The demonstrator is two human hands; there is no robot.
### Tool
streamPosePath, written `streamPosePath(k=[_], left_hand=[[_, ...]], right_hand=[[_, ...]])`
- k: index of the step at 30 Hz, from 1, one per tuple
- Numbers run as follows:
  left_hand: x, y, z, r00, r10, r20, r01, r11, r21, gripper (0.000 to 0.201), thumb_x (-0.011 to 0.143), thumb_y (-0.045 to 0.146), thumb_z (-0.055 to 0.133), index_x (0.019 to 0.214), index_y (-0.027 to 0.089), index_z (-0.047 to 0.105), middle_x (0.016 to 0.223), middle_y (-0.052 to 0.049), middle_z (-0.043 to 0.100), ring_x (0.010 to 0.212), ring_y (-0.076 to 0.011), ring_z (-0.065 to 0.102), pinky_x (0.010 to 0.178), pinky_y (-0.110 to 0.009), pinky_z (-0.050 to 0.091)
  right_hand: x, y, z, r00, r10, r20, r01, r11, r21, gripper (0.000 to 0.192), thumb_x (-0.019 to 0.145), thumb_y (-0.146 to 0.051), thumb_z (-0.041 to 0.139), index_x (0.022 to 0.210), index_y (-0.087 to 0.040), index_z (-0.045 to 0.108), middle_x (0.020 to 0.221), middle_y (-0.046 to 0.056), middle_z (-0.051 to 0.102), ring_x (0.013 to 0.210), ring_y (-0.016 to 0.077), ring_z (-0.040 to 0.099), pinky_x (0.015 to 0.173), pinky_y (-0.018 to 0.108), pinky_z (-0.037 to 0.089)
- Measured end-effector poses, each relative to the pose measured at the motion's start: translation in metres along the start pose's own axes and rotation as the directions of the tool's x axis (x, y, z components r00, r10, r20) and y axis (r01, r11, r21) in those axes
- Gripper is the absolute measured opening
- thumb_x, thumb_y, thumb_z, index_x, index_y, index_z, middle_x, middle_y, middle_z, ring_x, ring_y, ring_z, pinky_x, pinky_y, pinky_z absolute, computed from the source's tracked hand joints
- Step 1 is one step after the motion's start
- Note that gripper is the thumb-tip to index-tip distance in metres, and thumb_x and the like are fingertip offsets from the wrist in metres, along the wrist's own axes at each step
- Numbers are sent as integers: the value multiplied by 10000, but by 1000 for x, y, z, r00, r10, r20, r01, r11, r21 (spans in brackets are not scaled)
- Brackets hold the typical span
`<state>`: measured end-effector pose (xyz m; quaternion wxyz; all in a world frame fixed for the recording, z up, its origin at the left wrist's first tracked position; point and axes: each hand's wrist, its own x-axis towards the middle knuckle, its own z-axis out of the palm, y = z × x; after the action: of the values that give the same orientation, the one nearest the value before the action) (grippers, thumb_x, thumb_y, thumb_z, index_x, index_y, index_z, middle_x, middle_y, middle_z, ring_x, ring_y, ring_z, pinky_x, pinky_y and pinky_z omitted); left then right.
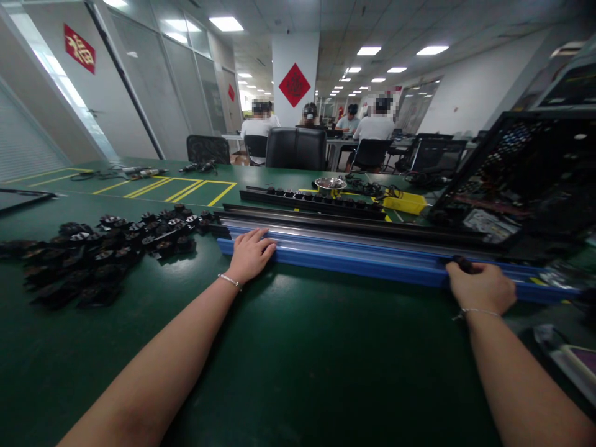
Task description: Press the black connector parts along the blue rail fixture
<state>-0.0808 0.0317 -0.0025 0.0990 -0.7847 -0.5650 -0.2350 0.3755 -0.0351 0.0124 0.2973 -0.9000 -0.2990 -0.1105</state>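
A long blue channel rail [344,261] lies across the green table in front of me. My left hand [251,251] rests on its left end, fingers stretched out and a little apart. At the rail's right part, my right hand [482,287] is closed with thumb and fingers around a small black part [464,264], held at the channel. Most of that part is hidden by the fingers, so its kind is not clear. Directly behind the blue rail lie long black rails [326,227]. To the left of my left hand spreads a pile of small black parts [100,254].
Farther back, a black strip [307,202] carries a row of small parts. Near it are a metal bowl [330,184] and a yellow tray [405,203]. A large black perforated case [493,180] stands at right. Tools [135,172] lie far left. People sit beyond the table.
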Motion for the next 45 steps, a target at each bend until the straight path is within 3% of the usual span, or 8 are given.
streamPosePath(k=[13,27,45], left_hand=[[0,1,-1,1000,6,-6,-6,1000,-3,368,927,418,341,1047,315,673,1338,-15,536,1248,-243,447,1013,-446,313],[0,1,-1,1000,7,-4,-7,1000,17,366,928,416,340,1043,315,673,1338,-13,536,1250,-243,445,1004,-447,321],[0,2,-2,1000,8,0,-8,1000,22,367,930,415,342,1046,311,674,1336,-15,538,1245,-247,451,1003,-445,319]], right_hand=[[-7,-5,2,995,-87,-38,87,996,8,452,627,-534,558,891,-174,631,820,123,652,891,315,588,877,424,424],[-9,-9,1,997,-77,8,78,996,-33,458,637,-548,556,887,-173,632,890,145,661,960,318,584,926,423,406],[-10,-10,8,992,-124,-30,123,992,-16,438,622,-540,550,849,-174,628,848,131,648,888,295,576,889,418,403]])
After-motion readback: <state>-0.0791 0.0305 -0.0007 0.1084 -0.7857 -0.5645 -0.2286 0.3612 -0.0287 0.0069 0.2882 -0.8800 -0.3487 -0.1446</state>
